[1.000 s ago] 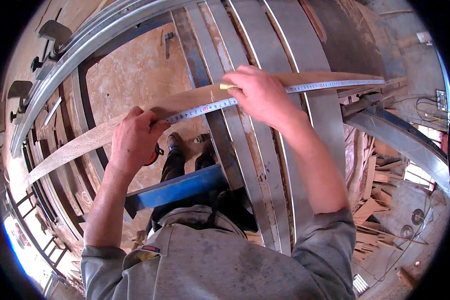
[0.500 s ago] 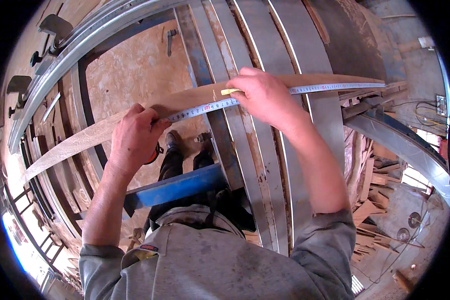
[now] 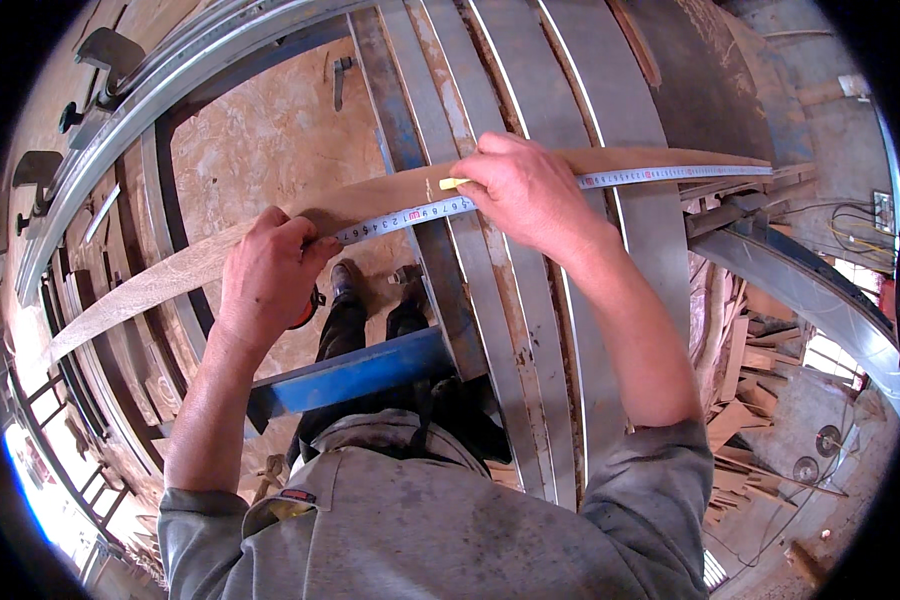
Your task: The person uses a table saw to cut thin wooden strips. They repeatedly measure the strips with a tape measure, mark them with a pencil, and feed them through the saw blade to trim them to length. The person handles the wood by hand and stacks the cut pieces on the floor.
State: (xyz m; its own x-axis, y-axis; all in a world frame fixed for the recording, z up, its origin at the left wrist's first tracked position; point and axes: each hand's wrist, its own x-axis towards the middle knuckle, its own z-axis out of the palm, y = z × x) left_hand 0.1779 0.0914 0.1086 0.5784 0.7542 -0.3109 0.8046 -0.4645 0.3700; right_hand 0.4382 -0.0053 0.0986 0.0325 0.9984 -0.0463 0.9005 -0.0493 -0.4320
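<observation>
A long wooden board (image 3: 355, 198) lies across the metal beds, its pale end reaching far left. A white tape measure blade (image 3: 410, 217) is stretched along its near edge toward the right end. My left hand (image 3: 268, 272) is closed on the blade and the board's edge, thumb on top. Below that hand shows part of the dark and orange tape case (image 3: 307, 312). My right hand (image 3: 530, 190) rests over board and blade, pinching a short yellow marking stick (image 3: 452, 184). Its tip is beside a small pale mark on the wood. The right fingertips are partly hidden.
Grey metal machine beds (image 3: 635, 300) with long slots run under the board. A blue crossbar (image 3: 355, 372) is in front of my legs. Clamps (image 3: 110, 55) sit on a rail at upper left. Wood offcuts (image 3: 745, 410) are heaped at right.
My right hand has shifted very slightly, and the yellow stick's tip has moved a little to the left. The left hand, board and tape look the same.
</observation>
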